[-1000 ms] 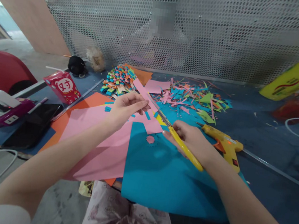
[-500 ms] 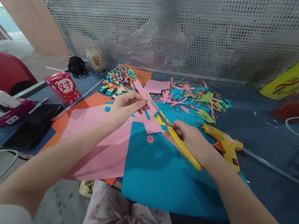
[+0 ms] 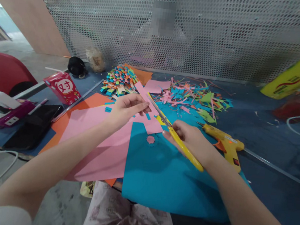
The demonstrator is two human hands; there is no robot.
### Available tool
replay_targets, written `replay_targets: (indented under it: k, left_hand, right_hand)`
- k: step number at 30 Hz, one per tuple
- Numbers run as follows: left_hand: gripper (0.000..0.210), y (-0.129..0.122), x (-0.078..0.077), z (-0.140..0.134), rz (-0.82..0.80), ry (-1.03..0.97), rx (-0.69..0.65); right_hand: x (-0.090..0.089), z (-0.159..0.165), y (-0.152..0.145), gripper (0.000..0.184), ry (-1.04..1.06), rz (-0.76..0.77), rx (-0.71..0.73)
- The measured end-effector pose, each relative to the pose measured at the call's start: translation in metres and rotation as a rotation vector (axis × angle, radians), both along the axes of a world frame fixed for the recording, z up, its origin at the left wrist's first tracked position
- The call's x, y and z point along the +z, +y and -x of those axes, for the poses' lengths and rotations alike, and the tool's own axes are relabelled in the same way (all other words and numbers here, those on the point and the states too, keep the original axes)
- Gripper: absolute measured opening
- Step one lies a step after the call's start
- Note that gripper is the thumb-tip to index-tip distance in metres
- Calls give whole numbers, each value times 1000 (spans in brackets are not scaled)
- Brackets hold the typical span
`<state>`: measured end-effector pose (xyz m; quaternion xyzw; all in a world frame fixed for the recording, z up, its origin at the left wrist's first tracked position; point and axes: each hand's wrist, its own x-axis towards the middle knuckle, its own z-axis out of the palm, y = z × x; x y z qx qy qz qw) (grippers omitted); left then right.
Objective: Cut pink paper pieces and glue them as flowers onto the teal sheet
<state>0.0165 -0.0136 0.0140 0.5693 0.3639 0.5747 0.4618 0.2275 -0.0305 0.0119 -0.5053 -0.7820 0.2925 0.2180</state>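
Observation:
My left hand (image 3: 131,109) pinches a pink paper strip (image 3: 153,124), which slants up and away from me over the sheets. In my right hand (image 3: 186,140) are yellow-handled scissors (image 3: 181,143), their blades pointing up and left along the strip's right edge. Whether the blades are apart or bite into the paper I cannot tell. Below lie a pink sheet (image 3: 101,154) and a blue sheet (image 3: 169,180). A small pink jagged-edged paper disc (image 3: 150,140) rests on the blue one. Small blue paper bits (image 3: 108,109) lie beside my left hand.
Behind my hands are a heap of folded colored paper pieces (image 3: 118,79) and a pile of scraps (image 3: 190,99). A yellow glue gun (image 3: 226,144) lies right; a phone (image 3: 34,127), a power strip (image 3: 13,112) and a red packet (image 3: 62,87) are left. Perforated metal (image 3: 117,21) stands behind.
My left hand has shifted very slightly to the right and down with the pink strip. The scissors and my right hand have barely moved.

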Motion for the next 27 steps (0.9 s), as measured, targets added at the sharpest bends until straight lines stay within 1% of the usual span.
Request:
replay_targets:
  k: [7, 12, 15, 17, 20, 22, 24, 27]
  left_hand:
    - [24, 0, 0, 1, 18, 19, 12]
    - [22, 0, 0, 1, 3, 14, 8]
    - [22, -1, 2, 1, -15, 37, 15]
    - [24, -2, 4, 1, -35, 81, 47]
    - [27, -2, 6, 2, -68, 147, 95]
    - [27, -1, 6, 2, -85, 165, 104]
    - [26, 0, 5, 3, -103, 162, 95]
    - [27, 1, 1, 3, -114, 142, 50]
  right_hand:
    - [0, 0, 0, 43, 10, 23, -3]
    - [-1, 1, 1, 45, 5, -3, -10]
    - [0, 1, 0, 45, 6, 45, -20]
    - [1, 1, 0, 45, 6, 64, -21]
    - [0, 1, 1, 47, -10, 34, -17]
    - [-1, 1, 2, 48, -18, -7, -14]
    - [-1, 1, 2, 48, -22, -32, -10]
    - [1, 1, 1, 46, -32, -28, 2]
